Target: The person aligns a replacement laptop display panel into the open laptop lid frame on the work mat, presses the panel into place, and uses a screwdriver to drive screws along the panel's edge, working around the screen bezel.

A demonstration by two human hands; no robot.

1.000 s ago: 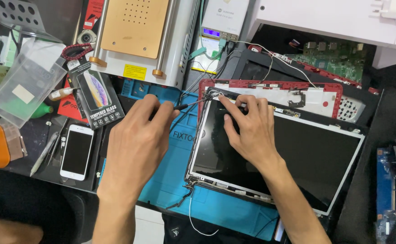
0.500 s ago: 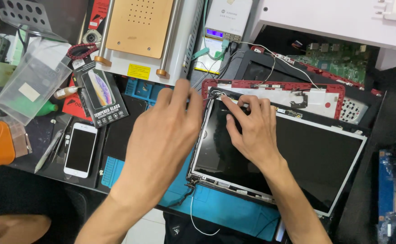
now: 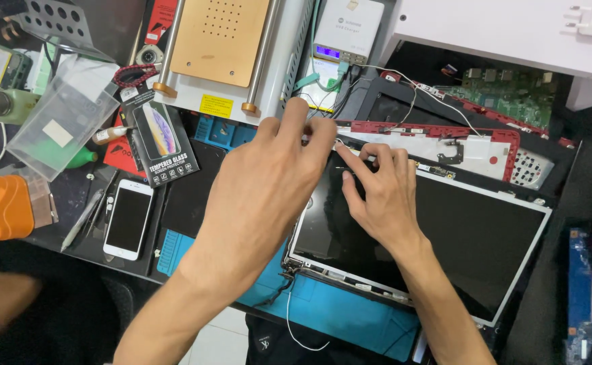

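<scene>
Screen panel (image 3: 458, 236), black glass in a thin silver frame, is lying flat on the blue mat (image 3: 336, 311), its long side slanting down toward the right. Right hand (image 3: 377, 196) is pressing fingertips onto its top left corner. Left hand (image 3: 269, 182) is hovering beside, fingers loosely curled, holding nothing visible.
</scene>
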